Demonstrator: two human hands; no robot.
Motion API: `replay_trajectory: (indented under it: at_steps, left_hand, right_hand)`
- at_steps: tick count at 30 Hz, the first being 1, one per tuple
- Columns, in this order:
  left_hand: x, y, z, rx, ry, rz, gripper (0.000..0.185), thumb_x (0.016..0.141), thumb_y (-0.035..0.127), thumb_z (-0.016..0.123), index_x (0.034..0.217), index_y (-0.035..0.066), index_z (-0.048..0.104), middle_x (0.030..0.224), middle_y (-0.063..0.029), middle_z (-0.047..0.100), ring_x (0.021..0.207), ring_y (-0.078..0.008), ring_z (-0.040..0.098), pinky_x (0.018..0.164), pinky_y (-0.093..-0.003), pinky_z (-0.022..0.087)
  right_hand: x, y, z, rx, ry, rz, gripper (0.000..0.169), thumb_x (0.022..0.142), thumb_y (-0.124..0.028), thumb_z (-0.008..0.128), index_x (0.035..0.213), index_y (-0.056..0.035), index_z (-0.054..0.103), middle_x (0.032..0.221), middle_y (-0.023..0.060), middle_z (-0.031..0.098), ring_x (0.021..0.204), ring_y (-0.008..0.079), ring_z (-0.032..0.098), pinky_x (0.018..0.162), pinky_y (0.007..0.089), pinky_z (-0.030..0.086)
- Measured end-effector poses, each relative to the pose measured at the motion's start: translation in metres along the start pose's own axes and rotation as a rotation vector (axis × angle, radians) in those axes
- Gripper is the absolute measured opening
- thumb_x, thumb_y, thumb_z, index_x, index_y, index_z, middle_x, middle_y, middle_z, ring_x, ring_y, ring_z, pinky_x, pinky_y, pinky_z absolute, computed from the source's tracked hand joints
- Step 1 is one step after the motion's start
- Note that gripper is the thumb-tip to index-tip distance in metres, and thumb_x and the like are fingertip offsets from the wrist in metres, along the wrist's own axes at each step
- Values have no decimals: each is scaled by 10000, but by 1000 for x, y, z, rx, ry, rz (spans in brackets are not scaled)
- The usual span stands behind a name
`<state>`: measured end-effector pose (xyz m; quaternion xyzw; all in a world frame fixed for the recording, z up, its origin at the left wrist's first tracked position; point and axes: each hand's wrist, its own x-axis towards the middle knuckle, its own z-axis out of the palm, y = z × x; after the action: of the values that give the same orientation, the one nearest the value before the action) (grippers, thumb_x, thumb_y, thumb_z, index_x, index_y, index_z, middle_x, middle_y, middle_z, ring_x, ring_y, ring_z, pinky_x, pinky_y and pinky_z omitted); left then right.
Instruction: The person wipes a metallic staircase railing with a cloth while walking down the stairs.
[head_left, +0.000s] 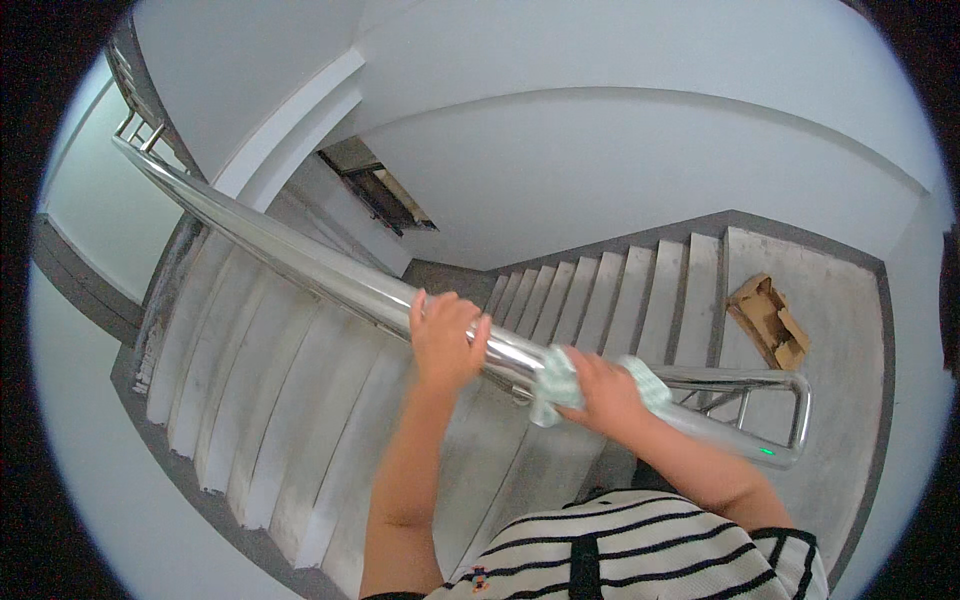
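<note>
A polished metal stair handrail (292, 244) runs slantwise across the view, from the upper left down to a bend at the lower right. My left hand (448, 341) rests on it near the middle, its fingers curled over the top of the tube. Just to the right, my right hand (611, 390) presses a pale green and white cloth (559, 382) around the same rail. The cloth bunches out on both sides of that hand. What lies beneath my palms is hidden.
Concrete steps (300, 360) lie under the rail on the left. Beyond it, a second flight (592, 292) meets a landing (832, 300). A torn, open cardboard box (769, 319) lies on that landing. Pale walls (637, 157) with a dark grey skirting band enclose the stairwell.
</note>
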<state>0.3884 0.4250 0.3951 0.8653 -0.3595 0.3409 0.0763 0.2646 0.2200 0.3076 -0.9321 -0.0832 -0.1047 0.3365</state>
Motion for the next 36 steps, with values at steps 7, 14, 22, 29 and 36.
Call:
replay_trajectory:
  at_steps: [7,14,22,29,36]
  left_hand:
    - [-45,42,43,-107,181,74,206,778,209,555,886,101,693,958,-38,687,997,-228,626,1025,-451,315]
    - [-40,50,46,-144,203,55,227,759,208,549,907,91,675,954,-37,663,997,-218,613,1005,-432,328]
    - [-35,49,39,-146,168,0,155,763,165,579,874,119,677,961,-5,680,1013,-201,604,1043,-440,303]
    - [-36,51,44,-148,206,0,174,743,165,577,870,119,687,940,-10,684,981,-206,618,1031,-431,303]
    - [-43,47,47,-86,266,76,307,812,252,454,862,92,712,928,-20,705,970,-194,627,1024,-415,306]
  right_hand:
    - [-195,145,-11,-161,17,300,920,526,-280,864,1338,-87,478,1143,177,589,1058,373,560,938,483,416]
    - [-60,50,-7,-40,-25,99,856,568,-310,821,1315,-58,488,1140,187,592,1008,380,599,890,456,480]
    - [-1,-3,-1,-23,54,-10,815,661,-367,797,1310,-25,442,1056,182,595,949,355,613,827,443,499]
    - [-158,123,-5,-130,48,219,868,515,-270,845,1300,-96,519,1174,159,602,1079,369,561,956,474,416]
    - [-185,138,-9,-233,62,324,781,536,-332,823,1219,-58,561,1118,156,607,1003,370,576,895,481,429]
